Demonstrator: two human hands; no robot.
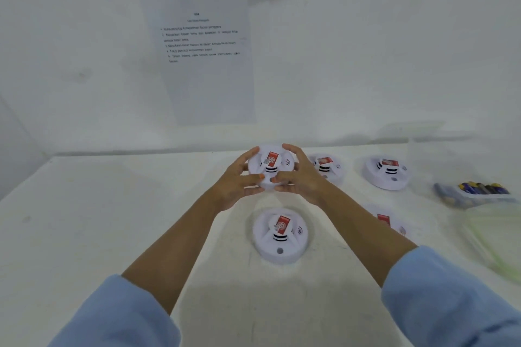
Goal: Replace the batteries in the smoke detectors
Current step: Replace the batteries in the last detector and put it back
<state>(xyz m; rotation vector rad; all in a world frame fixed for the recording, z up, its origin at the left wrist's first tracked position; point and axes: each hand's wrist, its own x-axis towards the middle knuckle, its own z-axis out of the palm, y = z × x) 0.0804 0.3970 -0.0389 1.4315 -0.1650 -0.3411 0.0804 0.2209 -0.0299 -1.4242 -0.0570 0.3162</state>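
Head view: a person at a white table (pixel 112 205) holds one smoke detector up; four others lie on the tabletop.
Held detector (pixel 270 167): face towards the camera, raised above the far middle of the table, between both hands.
Left hand (pixel 239 180): fingers curled round the detector's left rim, thumb on its near edge.
Right hand (pixel 301 177): gripping the right rim likewise, thumb near the front.
Other detectors: near detector (pixel 279 236) just below the hands; one (pixel 327 166) behind the right hand; one (pixel 386 172) far right; one (pixel 389 222) partly hidden by the right forearm.
Batteries (pixel 485 189): in a clear tray at the right edge, well apart from the hands.
Progress: every casing looks closed and no battery lies loose, so I judge it early; which units are done, I cannot tell.
Left: opening this one and swapping its cells.
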